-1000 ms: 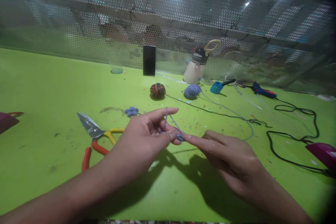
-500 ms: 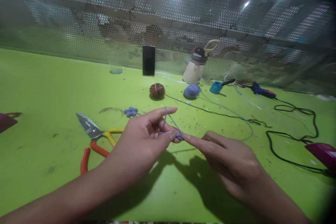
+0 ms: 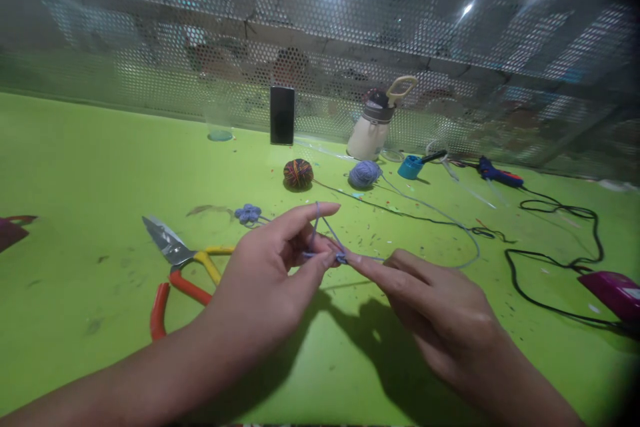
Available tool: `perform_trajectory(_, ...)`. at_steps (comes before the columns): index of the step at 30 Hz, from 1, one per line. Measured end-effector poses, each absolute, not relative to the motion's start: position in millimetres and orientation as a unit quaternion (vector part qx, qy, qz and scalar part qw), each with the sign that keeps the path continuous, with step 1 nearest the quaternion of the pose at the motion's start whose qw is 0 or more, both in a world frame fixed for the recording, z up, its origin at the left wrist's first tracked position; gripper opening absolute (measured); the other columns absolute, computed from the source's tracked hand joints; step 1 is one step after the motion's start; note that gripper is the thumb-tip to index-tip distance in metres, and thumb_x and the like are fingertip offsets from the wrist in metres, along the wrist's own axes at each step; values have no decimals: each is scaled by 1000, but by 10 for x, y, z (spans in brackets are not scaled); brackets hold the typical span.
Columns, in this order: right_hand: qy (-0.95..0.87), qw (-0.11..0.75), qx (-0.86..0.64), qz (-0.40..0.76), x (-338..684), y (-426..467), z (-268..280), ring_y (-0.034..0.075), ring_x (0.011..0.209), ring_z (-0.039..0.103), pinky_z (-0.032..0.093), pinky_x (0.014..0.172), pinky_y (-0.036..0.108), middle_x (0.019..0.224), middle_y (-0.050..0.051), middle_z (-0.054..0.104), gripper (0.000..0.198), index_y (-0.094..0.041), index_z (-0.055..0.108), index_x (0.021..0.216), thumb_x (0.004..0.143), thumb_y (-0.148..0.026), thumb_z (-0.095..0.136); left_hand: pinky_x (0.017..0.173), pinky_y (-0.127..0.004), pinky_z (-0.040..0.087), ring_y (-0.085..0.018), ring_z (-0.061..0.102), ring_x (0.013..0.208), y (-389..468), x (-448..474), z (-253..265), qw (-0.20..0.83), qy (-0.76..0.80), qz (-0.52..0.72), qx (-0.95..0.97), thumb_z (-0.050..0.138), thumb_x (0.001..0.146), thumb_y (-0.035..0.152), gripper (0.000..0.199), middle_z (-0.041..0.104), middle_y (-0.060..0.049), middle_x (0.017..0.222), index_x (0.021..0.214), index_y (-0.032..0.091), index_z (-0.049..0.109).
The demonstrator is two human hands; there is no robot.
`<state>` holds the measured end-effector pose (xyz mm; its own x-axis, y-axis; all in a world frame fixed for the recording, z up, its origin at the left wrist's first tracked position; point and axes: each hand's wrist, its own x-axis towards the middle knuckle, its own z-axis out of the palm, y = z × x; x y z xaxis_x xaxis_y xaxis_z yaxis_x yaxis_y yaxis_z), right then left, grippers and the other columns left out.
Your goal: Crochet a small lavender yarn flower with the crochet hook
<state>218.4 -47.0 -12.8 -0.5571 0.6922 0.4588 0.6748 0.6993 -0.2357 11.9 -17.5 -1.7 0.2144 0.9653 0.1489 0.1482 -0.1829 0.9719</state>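
Note:
My left hand (image 3: pixel 277 263) pinches a small piece of purple-blue yarn work (image 3: pixel 341 258) between thumb and fingers. A strand of the yarn (image 3: pixel 332 232) loops over its raised index finger and runs down to the pinch. My right hand (image 3: pixel 433 300) is closed, its index fingertip touching the piece from the right; whatever it grips is hidden by the fingers. A purple-blue yarn ball (image 3: pixel 365 174) rests on the table beyond, its strand curving right and back toward my right hand. A crocheted purple-blue flower (image 3: pixel 248 213) lies just past my left hand.
Scissors (image 3: pixel 170 247) with yellow and orange handles lie partly behind my left forearm. Farther back are a multicoloured yarn ball (image 3: pixel 299 174), a phone (image 3: pixel 283 115), a bottle (image 3: pixel 371 130) and a blue container (image 3: pixel 411 167). A glue gun (image 3: pixel 499 173) and black cord (image 3: pixel 555 203) occupy the right.
Both hands stay at nearly the same place, with the fingers at the yarn piece shifting slightly. The whole view has drifted a little.

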Motion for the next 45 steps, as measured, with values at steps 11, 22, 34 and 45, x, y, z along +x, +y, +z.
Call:
perform_trajectory(11, -820, 375, -406, 146, 2101, -498, -143, 13, 66, 57, 43, 56, 24, 76, 1, 61, 51, -26, 59, 131, 88, -1, 47, 88, -25, 54, -13, 68, 90, -276, 119, -127, 246, 366, 498, 747, 57, 89, 9, 44, 71, -3, 96, 132, 18, 52)
perform_trajectory(22, -551, 518, -447, 477, 1843, -473, -326, 8, 47, 44, 34, 42, 20, 57, -3, 56, 22, -27, 77, 105, 85, -23, 67, 97, -33, 49, -20, 62, 111, -327, 109, -407, -5, 320, 469, 823, 59, 82, -3, 72, 68, -11, 118, 147, 19, 36)
perform_trajectory(34, -575, 568, -406, 427, 1815, -470, -338, 9, 48, 49, 39, 43, 19, 60, -1, 60, 22, -27, 77, 100, 84, -16, 67, 82, -26, 57, -13, 68, 81, -181, 144, -29, 606, 391, 500, 480, 77, 74, 18, 57, 68, 5, 70, 128, 16, 59)
perform_trajectory(45, -647, 569, -425, 277, 1806, -491, -375, 9, 53, 52, 40, 45, 18, 75, 0, 70, 38, -34, 76, 106, 83, -7, 63, 82, -26, 57, -14, 69, 82, -220, 152, -146, 446, 380, 552, 593, 68, 81, 12, 56, 68, 2, 73, 135, 14, 52)
